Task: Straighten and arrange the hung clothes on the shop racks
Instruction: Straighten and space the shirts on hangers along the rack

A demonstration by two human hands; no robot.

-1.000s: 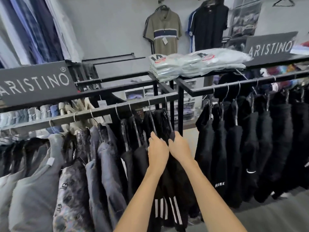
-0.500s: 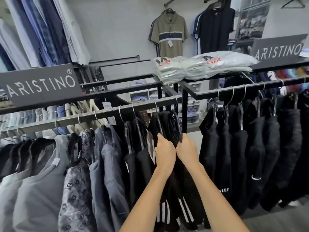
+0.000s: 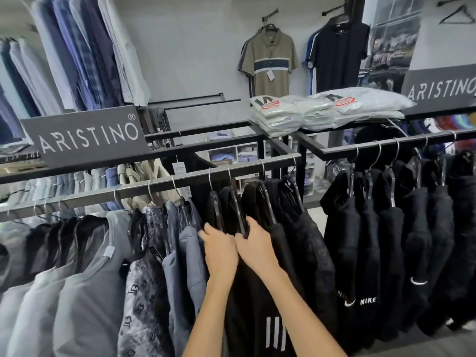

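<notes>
My right hand (image 3: 255, 247) curls round a black hanger (image 3: 238, 212); left hand (image 3: 221, 249) grip: cannot tell. Sign (image 3: 87, 136) reads ARISTINO; black garment (image 3: 367, 253), NIKE.

The left rack (image 3: 195, 177) is a dark metal frame. On its front rail grey T-shirts (image 3: 85, 292), a patterned shirt (image 3: 144, 292), blue-grey tops (image 3: 180, 253) and black clothes (image 3: 296, 240) hang on hangers, close together. The right rack (image 3: 412, 139) carries black Nike clothes (image 3: 365, 253) in the same way. Folded shirts in plastic bags (image 3: 322, 112) lie in piles on the top bars where the two racks meet. A dark sign (image 3: 87, 136) with the word ARISTINO stands on the left rack.
</notes>
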